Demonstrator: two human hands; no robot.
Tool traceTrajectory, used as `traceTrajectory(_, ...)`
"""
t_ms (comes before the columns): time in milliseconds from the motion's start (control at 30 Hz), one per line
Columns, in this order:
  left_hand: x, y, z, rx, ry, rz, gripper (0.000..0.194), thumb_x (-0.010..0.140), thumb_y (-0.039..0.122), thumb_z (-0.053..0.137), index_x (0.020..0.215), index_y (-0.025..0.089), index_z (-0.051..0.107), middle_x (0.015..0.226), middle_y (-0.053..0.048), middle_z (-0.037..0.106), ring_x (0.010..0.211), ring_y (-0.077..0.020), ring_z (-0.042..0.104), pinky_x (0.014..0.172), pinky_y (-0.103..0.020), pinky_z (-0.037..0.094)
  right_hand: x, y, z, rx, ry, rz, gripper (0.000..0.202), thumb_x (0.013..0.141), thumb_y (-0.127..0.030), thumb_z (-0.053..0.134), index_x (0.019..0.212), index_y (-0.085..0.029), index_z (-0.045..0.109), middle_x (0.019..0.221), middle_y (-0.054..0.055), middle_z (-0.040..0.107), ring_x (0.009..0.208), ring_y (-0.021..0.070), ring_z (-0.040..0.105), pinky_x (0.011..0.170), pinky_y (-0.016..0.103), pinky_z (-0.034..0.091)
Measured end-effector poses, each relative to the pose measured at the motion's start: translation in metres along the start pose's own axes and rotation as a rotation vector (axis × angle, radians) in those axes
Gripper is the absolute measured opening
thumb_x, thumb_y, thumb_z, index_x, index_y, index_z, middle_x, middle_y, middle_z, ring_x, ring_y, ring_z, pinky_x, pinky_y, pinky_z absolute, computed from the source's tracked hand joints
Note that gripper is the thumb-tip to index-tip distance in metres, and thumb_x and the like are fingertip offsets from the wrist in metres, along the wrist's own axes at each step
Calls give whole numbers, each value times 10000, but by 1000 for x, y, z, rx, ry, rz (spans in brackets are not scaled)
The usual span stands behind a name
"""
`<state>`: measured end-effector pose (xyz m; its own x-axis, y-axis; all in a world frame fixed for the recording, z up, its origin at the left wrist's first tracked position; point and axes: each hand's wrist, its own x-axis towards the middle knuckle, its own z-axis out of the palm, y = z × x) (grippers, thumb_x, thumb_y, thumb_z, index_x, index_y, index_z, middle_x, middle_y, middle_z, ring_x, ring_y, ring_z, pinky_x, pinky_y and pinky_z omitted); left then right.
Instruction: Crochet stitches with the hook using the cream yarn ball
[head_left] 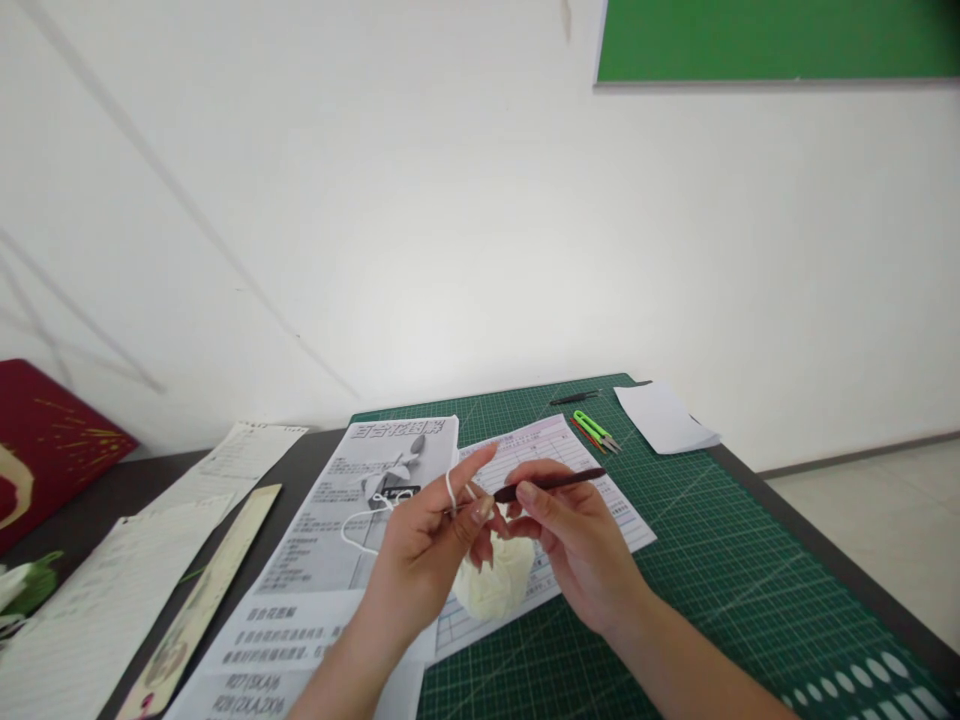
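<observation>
Two bare hands meet at the lower centre of the frame, apparently at the step of working a stitch. White yarn (pixel 450 490) loops the raised index finger of the left hand (pixel 424 540), whose thumb and fingers pinch closed, seemingly on the yarn; the right hand (pixel 574 525) grips a dark-handled tool (pixel 555 483), likely a crochet hook, its tip hard to make out. Just below, a cream yarn ball (pixel 495 585) rests on a printed form (pixel 624 520). The next move seems to call for steady tension and a small turn of the tool.

Left hand (pixel 427 545), right hand (pixel 574 530), both bare; forearms (pixel 675 645) bare, tapering.
</observation>
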<state>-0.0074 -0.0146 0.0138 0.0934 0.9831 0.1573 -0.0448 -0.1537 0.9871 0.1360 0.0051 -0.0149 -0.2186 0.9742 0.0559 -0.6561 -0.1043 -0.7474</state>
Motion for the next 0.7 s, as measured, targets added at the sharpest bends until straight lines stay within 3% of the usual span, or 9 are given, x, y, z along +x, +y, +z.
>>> traceTrajectory(167,-6,-5,15,45,125,18,465,846,298,599,1306,240,554,601,39,524,475,-87,435,445,-211,351,-2,5,2,-32,-13,7,159,691,-236,791,828,-193,723,716,-7,706,603,102,625,596,219,528)
traceTrajectory(400,-7,-18,24,159,232,106,453,860,279,570,1313,258,545,619,45,490,566,-127,419,584,-252,381,0,5,2,-32,-68,53,145,685,-196,790,814,-178,727,748,11,720,664,124,637,622,236,527)
traceTrajectory(700,-2,-17,16,-89,100,-19,501,846,299,600,1338,280,512,623,54,436,532,-104,327,502,-244,267,3,5,-2,-78,-27,42,146,643,-163,810,770,-185,741,724,5,741,666,135,666,643,241,537)
